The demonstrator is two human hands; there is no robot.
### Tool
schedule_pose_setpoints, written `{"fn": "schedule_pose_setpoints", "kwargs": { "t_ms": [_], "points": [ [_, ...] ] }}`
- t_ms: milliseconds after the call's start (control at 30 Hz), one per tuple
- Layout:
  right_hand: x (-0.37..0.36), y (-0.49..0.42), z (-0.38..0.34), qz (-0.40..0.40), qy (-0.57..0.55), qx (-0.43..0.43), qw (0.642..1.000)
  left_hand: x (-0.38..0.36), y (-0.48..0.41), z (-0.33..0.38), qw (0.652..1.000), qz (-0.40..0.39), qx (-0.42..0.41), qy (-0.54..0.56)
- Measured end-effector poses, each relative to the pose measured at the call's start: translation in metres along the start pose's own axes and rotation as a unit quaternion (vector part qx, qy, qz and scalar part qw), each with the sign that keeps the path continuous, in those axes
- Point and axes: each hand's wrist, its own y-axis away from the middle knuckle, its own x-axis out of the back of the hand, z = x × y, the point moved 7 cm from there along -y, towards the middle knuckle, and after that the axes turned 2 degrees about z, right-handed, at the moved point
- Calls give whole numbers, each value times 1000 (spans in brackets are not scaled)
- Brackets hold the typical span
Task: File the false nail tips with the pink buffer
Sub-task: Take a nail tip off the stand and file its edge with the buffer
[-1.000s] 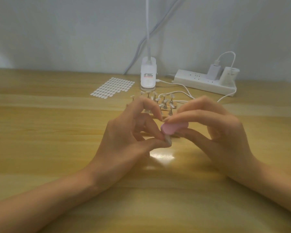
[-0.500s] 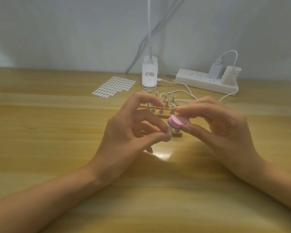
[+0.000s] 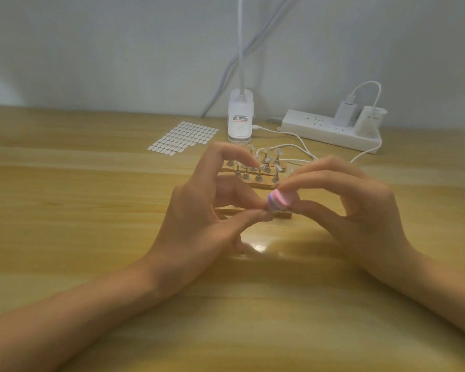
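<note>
Foam, judging by its banded edge, makes up the pink buffer [image 3: 280, 201]. I take it to be very light, slightly squashy, and gritty enough on its faces not to slip. It is best held by its narrow rim so that a working face stays bare. The right hand [image 3: 360, 210] holds it that way, with the index fingertip on top and the thumb underneath. That grip is closed on the buffer just above the worktop [image 3: 91, 210].

The bands stand nearly upright, purple at the left and pink to the right. The broad faces therefore seem to look left and right, the purple one toward the left hand [image 3: 199, 218]. The long axis is foreshortened; I take it to run away from the camera but cannot be sure.

The left hand's thumb and one finger pinch together right against the buffer's left side, with the index finger arched free above. What they pinch is too small to see plainly. I judge it to be a false nail tip, thin springy plastic that a hard stroke could flick out, so light pressure suits it.

Just behind the hands a wooden stand [image 3: 255, 183] carries more nail tips on metal pegs [image 3: 266, 159]. Further back lie a sticker sheet [image 3: 184, 136], a white lamp base [image 3: 240, 122] and a power strip [image 3: 330, 131], with a white cable [image 3: 293, 136] trailing toward the stand.
</note>
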Motion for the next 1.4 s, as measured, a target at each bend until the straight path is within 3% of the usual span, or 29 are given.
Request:
{"fn": "schedule_pose_setpoints", "kwargs": {
  "t_ms": [333,467,600,1133,1400],
  "points": [
    [-3,4,-14,-14,38,56,998,-3,3,2,1000,-6,-7,-6],
    [4,0,-8,8,42,29,999,-3,3,1,1000,-4,1,12],
    [-6,6,-18,-28,43,71,996,-4,3,1,1000,-12,10,24],
    [1,1,-8,-9,29,37,999,-1,2,6,996,7,-26,-81],
    [-1,2,-9,-6,22,31,999,-2,2,6,998,-5,-32,-54]
  ]
}}
